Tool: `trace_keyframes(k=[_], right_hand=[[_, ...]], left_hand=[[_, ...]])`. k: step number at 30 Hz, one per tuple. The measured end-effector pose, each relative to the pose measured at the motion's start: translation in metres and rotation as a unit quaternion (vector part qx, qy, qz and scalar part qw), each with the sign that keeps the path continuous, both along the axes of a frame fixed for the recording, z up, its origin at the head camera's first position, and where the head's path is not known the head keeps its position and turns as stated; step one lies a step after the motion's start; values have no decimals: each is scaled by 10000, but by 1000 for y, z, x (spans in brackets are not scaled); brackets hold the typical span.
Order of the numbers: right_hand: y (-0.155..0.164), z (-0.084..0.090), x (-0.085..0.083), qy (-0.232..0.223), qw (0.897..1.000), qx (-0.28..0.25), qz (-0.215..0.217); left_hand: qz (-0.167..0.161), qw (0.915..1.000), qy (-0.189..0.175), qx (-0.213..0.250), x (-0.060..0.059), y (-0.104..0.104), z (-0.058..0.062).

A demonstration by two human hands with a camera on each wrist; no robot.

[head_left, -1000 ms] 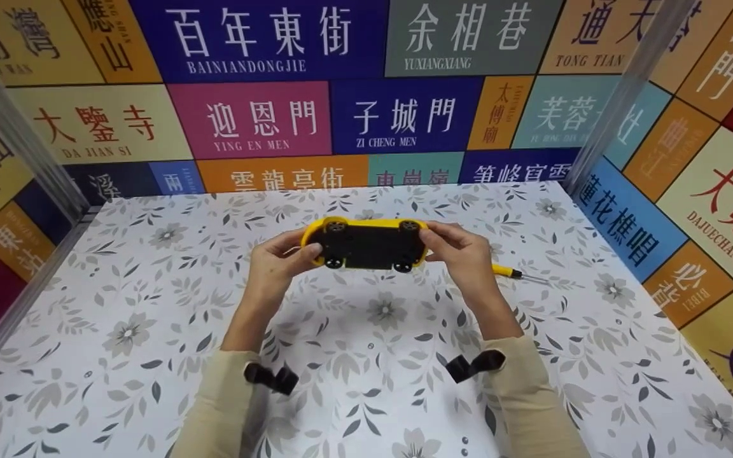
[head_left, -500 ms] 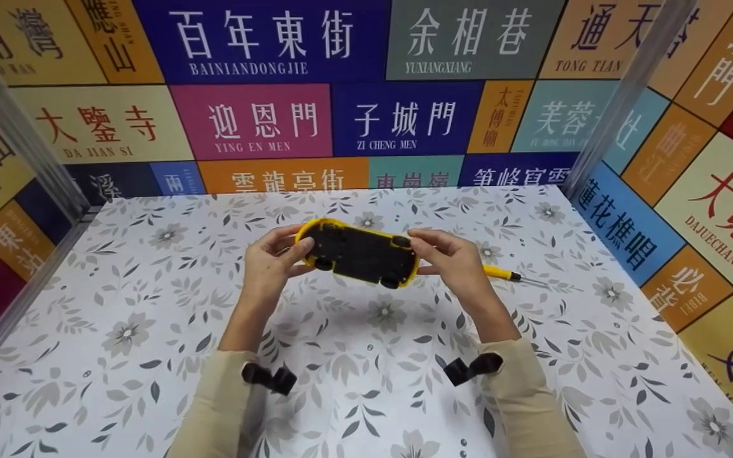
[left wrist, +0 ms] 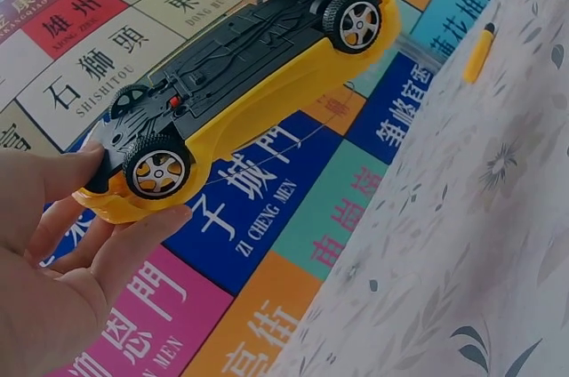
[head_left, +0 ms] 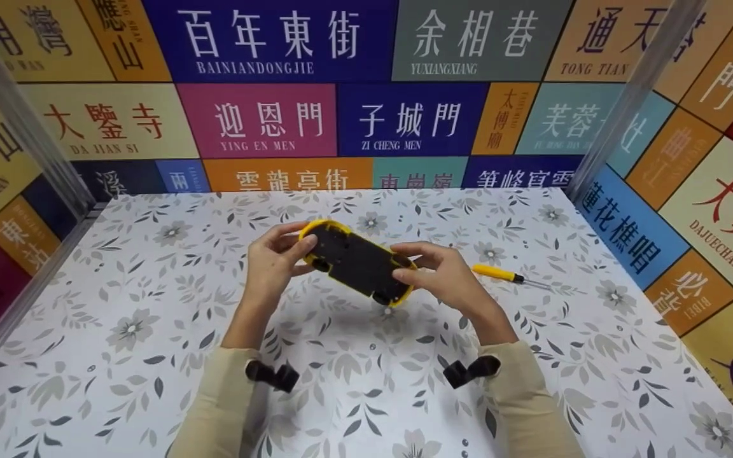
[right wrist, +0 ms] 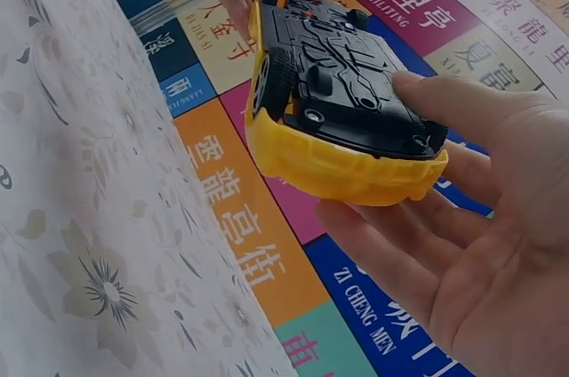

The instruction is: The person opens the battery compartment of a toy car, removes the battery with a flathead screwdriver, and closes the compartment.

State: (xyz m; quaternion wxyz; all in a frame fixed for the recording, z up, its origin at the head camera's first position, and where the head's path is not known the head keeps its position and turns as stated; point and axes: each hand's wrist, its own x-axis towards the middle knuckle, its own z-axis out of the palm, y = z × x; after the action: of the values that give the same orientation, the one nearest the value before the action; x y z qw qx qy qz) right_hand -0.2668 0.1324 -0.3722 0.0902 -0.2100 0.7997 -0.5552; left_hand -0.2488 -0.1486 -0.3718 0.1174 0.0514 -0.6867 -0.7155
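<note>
A yellow toy car (head_left: 363,262) is held up over the table, its black underside turned toward the head camera. My left hand (head_left: 269,261) pinches one end, the thumb on the underside and the fingers beneath the yellow body. At the other end my right hand (head_left: 439,273) grips the car, thumb on the black base. Black tyres with silver rims and a small red part (left wrist: 175,101) on the base show in the left wrist view. The yellow bumper end (right wrist: 342,168) faces the right wrist camera; the car's roof is hidden.
A screwdriver with a yellow handle (head_left: 495,273) lies on the table right of my right hand. The tabletop (head_left: 150,381) has a white floral covering. Panels with coloured place-name signs (head_left: 258,121) stand behind and at both sides.
The car has tilted, its right end dropping lower toward me. My right hand has moved slightly down and left with it, so more of the screwdriver shows.
</note>
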Motion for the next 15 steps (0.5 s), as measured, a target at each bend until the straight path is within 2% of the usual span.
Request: trace_keyframes(k=[3, 6, 12, 15], right_hand=[[-2, -2, 0, 28, 9997, 217, 113], [-4, -4, -1, -178, 9992, 292, 188], [-5, -7, -5, -915, 9958, -83, 52], [-4, -6, -6, -1008, 9945, -284, 2]], left_hand=[[9, 9999, -100, 89, -1, 0, 1], [-20, 9996, -106, 253, 0, 0, 1], [-241, 9943, 213, 1013, 0, 2, 1], [-408, 9914, 343, 1196, -1, 6, 0]])
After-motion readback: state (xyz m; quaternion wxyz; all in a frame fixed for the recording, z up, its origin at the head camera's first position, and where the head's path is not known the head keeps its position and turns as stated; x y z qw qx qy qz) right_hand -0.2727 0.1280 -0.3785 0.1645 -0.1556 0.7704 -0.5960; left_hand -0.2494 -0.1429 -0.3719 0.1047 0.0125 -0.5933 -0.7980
